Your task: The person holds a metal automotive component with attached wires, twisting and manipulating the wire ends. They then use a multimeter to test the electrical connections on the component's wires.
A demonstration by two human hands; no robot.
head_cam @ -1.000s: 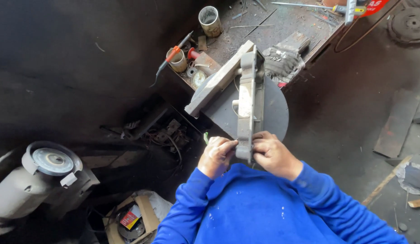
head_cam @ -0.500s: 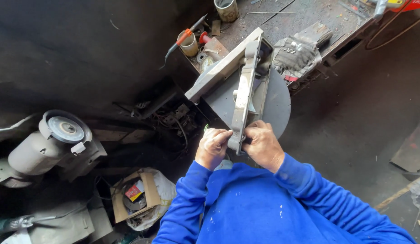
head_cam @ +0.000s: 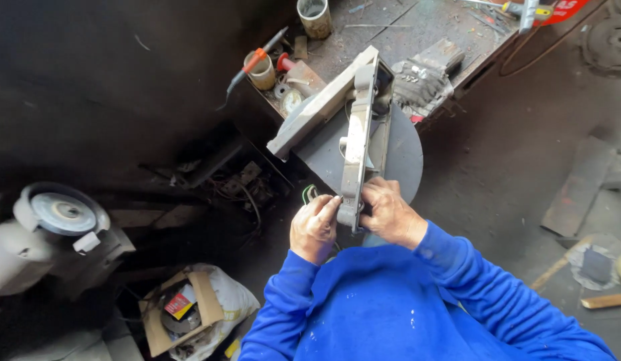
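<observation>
Now: left hand [head_cam: 315, 227], right hand [head_cam: 389, 214] clamp metal bar [head_cam: 358, 144] | workbench [head_cam: 417, 27] beyond

My workbench [head_cam: 417, 27] runs across the top, its surface dusty and scratched. At its left corner a tin cup [head_cam: 260, 70] stands with a red-handled tool [head_cam: 255, 61] poking out of it, and a second can [head_cam: 314, 16] stands near the back edge. A pair of grey work gloves [head_cam: 417, 81] lies along the front edge, just beside a small flat block [head_cam: 442, 55].
</observation>
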